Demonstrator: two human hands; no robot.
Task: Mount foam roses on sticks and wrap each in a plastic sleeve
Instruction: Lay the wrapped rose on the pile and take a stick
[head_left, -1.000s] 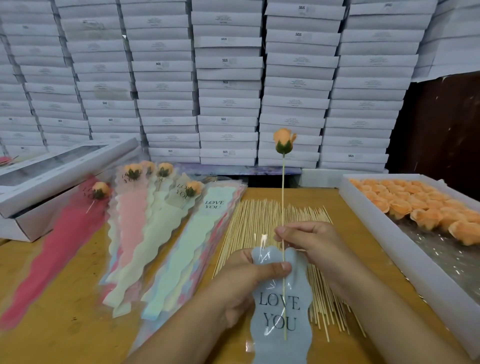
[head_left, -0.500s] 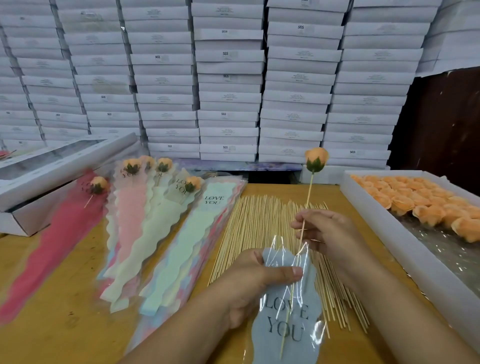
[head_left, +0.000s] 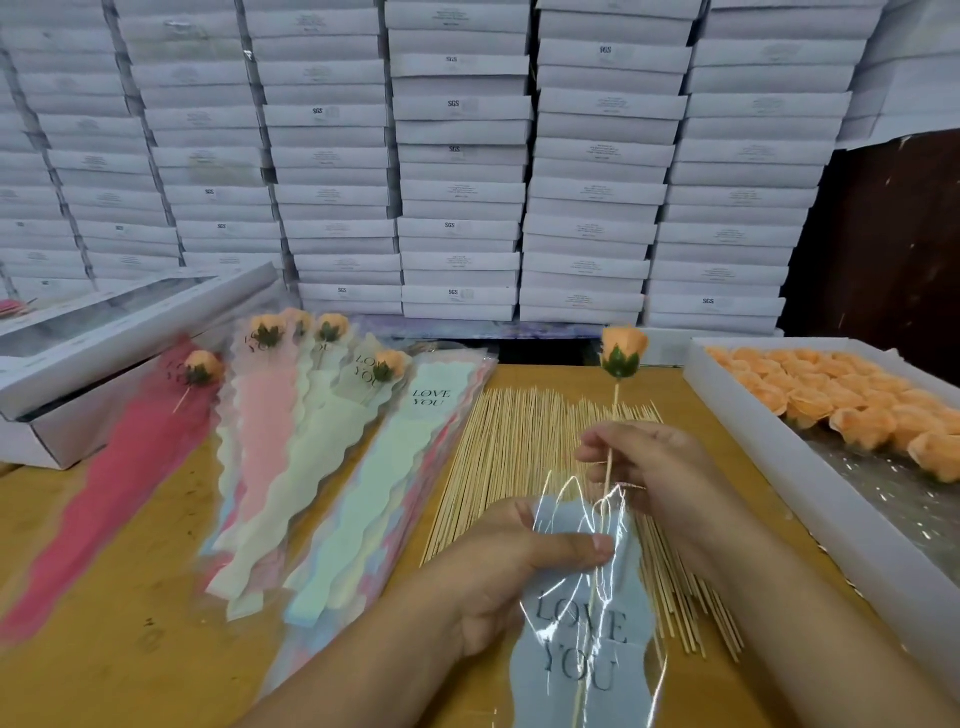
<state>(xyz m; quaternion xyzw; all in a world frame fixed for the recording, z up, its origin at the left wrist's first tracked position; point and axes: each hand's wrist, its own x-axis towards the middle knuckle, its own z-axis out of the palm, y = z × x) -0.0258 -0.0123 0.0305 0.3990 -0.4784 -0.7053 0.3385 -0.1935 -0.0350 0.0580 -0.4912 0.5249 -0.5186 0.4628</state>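
Note:
An orange foam rose (head_left: 623, 347) with a green base tops a thin wooden stick (head_left: 614, 415). My right hand (head_left: 644, 467) pinches that stick at mid-length, holding it nearly upright. The stick's lower part runs down inside a clear plastic sleeve (head_left: 587, 639) with a pale blue insert printed "LOVE YOU". My left hand (head_left: 514, 566) grips the sleeve's top edge, thumb on the front. Loose sticks (head_left: 514, 457) lie spread on the wooden table (head_left: 130, 649) behind my hands.
A white tray (head_left: 769, 467) of several orange foam roses sits at the right. Empty sleeves (head_left: 395, 493) and several wrapped roses (head_left: 270, 395) fan out at the left, beside an open white box (head_left: 104, 343). Stacked white boxes (head_left: 457, 156) wall off the back.
The rose has come down as the stick slid deeper into the sleeve, tilting slightly right. My right hand shifted a little right; my left hand kept its hold on the sleeve.

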